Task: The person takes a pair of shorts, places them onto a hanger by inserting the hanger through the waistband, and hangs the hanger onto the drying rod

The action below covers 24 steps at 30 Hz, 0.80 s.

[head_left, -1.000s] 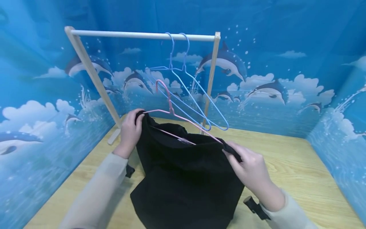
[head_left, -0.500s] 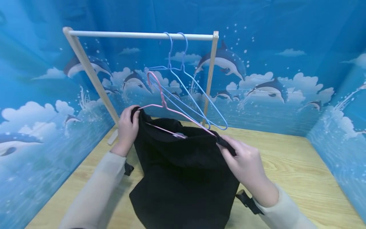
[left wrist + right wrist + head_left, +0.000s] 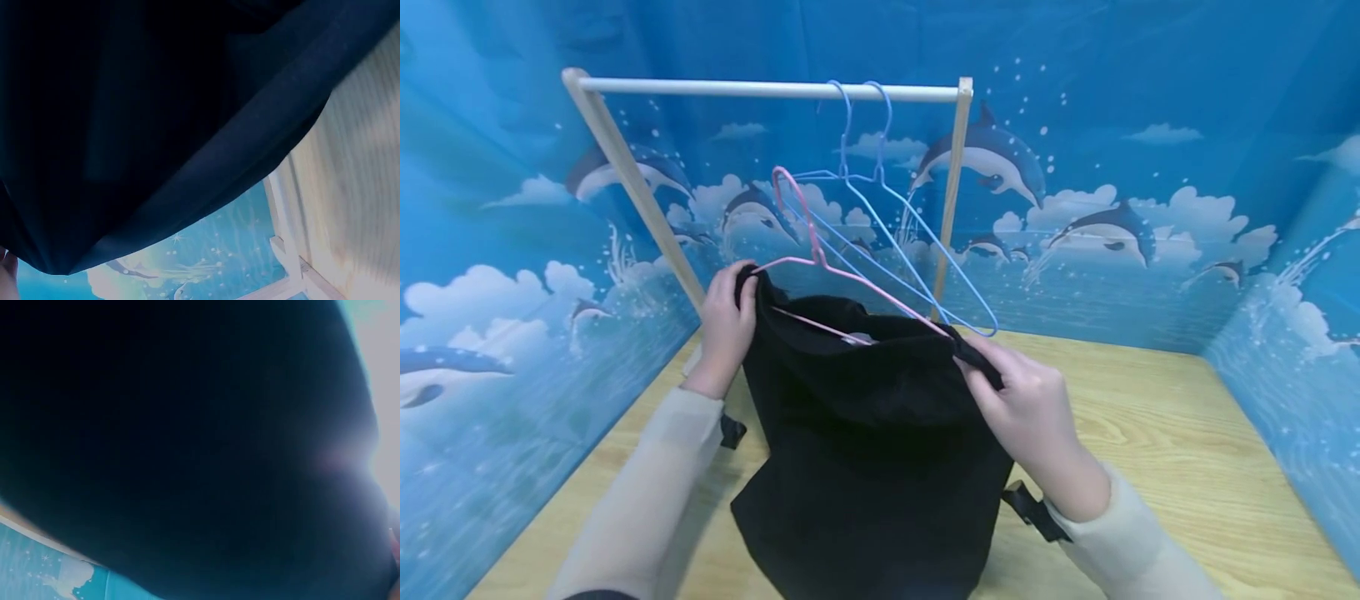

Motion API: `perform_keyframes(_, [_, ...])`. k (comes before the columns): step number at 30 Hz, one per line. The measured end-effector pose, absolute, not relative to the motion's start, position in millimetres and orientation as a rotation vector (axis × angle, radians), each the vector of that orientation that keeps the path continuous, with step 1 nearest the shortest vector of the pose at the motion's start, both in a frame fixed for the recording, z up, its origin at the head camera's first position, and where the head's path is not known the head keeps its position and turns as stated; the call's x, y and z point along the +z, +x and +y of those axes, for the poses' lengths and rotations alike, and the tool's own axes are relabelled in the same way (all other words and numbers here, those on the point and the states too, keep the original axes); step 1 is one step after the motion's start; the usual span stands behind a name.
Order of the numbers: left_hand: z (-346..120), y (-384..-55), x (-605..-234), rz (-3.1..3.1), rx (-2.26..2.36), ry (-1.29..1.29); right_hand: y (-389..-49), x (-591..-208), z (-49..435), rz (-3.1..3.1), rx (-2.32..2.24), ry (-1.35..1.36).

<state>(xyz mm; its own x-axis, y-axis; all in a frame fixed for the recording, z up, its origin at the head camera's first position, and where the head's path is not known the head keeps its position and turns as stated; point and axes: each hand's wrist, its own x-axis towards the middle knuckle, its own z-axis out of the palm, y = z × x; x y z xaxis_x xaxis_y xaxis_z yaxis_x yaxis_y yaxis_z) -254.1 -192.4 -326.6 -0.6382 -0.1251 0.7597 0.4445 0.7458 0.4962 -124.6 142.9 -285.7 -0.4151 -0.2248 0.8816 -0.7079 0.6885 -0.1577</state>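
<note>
A black garment (image 3: 880,467) hangs from a pink clothes hanger (image 3: 817,250) whose shoulders run inside its wide top opening. My left hand (image 3: 724,329) pinches the garment's edge at the hanger's left end. At the right end my right hand (image 3: 1030,408) grips the cloth, thumb below and fingers above. The hanger's pink hook stands up tilted to the left, beneath the rack's rail. Black cloth (image 3: 187,125) fills most of the left wrist view, and the garment (image 3: 187,456) covers most of the right wrist view too. Both hanger ends are hidden in the fabric.
Behind stands a clothes rack with a white rail (image 3: 715,87) and wooden posts (image 3: 953,183). Two blue hangers (image 3: 917,225) hang near its right end, just behind the pink one. The wood-grain table (image 3: 1150,433) lies below, with a dolphin-print backdrop (image 3: 1150,125) around it.
Both hands have lifted the garment and pink hanger upward, away from me and a little to the left. The grip at both ends stays the same.
</note>
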Motion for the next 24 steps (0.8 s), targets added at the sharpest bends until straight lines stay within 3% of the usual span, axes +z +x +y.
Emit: perform_keyframes(24, [-210, -270, -300, -2.170, -0.869, -0.161, -143, -272, 127, -1.949, 0.704, 0.726])
